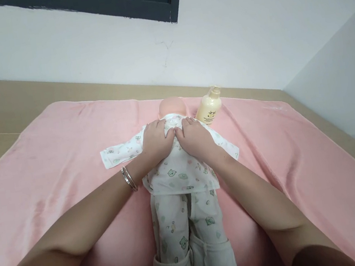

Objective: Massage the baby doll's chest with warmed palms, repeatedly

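White-clothed baby doll (182, 163): lying on the pink blanket (65, 141)
Left hand (156, 139), right hand (196, 138): spread flat on its upper torso, thumbs close together
Yellow pump bottle (208, 108): near its head
Table (22, 97): beneath the blanket

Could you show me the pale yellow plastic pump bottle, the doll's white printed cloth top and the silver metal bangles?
Pale yellow plastic pump bottle (206, 107): head view, middle of its body.
White printed cloth top (181, 165): head view, middle of its fabric.
Silver metal bangles (126, 179): head view, front curve.
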The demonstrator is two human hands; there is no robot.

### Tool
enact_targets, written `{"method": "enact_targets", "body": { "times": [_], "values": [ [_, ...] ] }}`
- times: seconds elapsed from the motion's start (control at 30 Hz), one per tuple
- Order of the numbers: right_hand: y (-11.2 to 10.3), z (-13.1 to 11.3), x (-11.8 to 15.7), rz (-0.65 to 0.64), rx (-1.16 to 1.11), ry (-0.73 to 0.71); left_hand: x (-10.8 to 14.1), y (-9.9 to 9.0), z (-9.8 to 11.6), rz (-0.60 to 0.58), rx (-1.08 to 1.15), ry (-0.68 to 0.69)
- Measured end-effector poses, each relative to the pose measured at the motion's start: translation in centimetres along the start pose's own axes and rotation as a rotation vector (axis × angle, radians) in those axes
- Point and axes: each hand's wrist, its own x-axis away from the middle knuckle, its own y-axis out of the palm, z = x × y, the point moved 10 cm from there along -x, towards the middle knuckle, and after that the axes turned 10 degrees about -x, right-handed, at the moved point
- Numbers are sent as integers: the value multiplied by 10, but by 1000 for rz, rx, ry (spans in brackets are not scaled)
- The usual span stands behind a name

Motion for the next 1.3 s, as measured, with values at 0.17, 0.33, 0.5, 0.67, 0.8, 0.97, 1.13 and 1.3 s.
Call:
{"method": "enact_targets", "body": {
  "times": [0.17,0.33,0.5,0.67,0.8,0.97,1.13,1.3],
  "values": [
    [-3,-2,1,22,4,-19,0,0,1,-6,-4,2],
    [-2,0,1,22,1,-15,0,0,0,2,-2,-1],
    [-3,-2,1,48,15,-40,0,2,-1,-5,7,-7],
    [-3,-1,1,42,16,-25,0,2,-2,-3,13,-12],
    [-3,-1,0,12,14,-12,0,2,-2,0,17,-9],
    [-4,-1,0,0,4,-9,0,2,-2,-2,16,-11],
    [-4,-2,0,22,9,-25,1,1,0,-12,16,-10],
    [-4,-3,1,30,-4,-26,-1,2,-3,-11,9,-14]
  ]
}}
